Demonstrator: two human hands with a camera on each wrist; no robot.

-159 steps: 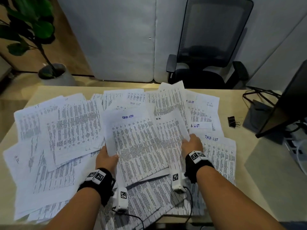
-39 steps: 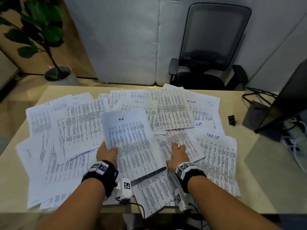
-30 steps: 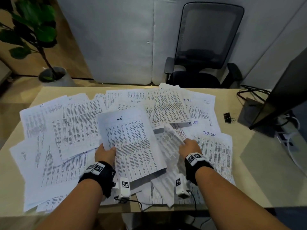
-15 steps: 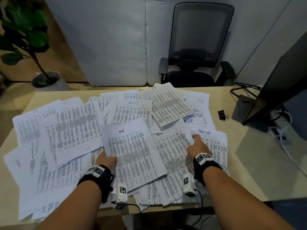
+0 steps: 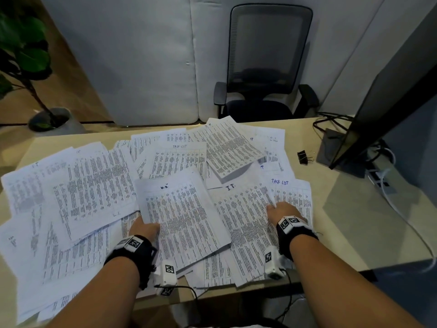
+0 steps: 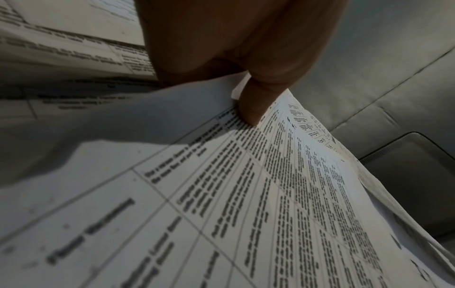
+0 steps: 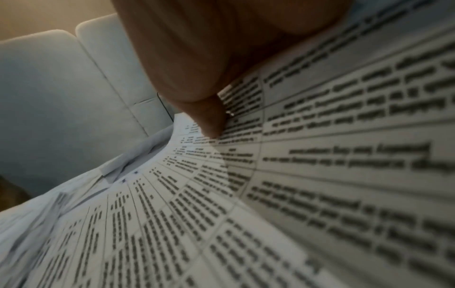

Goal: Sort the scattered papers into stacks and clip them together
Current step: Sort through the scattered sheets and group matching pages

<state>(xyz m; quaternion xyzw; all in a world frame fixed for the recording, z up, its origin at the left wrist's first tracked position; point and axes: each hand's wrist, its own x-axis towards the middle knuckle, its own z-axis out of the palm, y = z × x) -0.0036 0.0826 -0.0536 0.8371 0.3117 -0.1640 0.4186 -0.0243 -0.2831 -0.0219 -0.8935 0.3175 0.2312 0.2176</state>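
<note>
Printed sheets (image 5: 89, 192) lie scattered and overlapping across the desk (image 5: 354, 221). My left hand (image 5: 144, 229) grips the left edge of a thin stack headed "H.R" (image 5: 182, 218), slightly raised over the pile. In the left wrist view the thumb (image 6: 251, 105) pinches that stack (image 6: 246, 194) from above. My right hand (image 5: 280, 209) holds the right edge of a sheet headed "I.T." (image 5: 243, 216), which lies beside the stack. The right thumb (image 7: 209, 120) presses on this sheet (image 7: 270, 194); the fingers beneath are hidden. A black binder clip (image 5: 303, 157) sits at the right, past the papers.
A sheet headed "TASK LIST" (image 5: 290, 192) lies under my right hand. A monitor (image 5: 390, 91) on its stand, with cables (image 5: 331, 121), fills the desk's right side. A black office chair (image 5: 264, 67) stands behind the desk and a potted plant (image 5: 23, 55) at far left.
My right hand took a sheet from the pile near the front edge and drew it up and right beside the held stack; its "I.T." heading now shows. The left hand kept its grip.
</note>
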